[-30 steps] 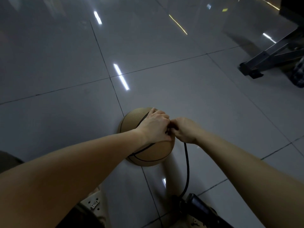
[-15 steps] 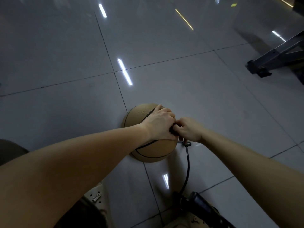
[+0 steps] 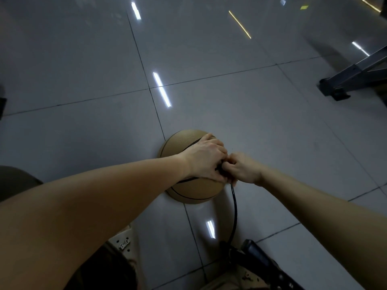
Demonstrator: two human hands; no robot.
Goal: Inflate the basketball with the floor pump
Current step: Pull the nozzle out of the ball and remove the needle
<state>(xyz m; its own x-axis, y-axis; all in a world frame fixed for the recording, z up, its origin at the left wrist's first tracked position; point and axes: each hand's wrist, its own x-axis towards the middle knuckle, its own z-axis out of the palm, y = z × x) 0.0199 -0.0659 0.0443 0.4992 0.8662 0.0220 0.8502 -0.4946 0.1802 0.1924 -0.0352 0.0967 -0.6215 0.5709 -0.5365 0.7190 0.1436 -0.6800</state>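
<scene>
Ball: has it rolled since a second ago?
No. The ball still covers the same stretch of grout line; only the camera shifted.

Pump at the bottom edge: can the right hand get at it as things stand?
Probably, once freed: the right hand grips the hose at the basketball; nothing lies between it and the pump.

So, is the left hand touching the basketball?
Touching. The head view shows the left hand resting on top of the basketball, with no gap.

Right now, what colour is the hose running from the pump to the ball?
The hose is black; the head view shows it.
</scene>
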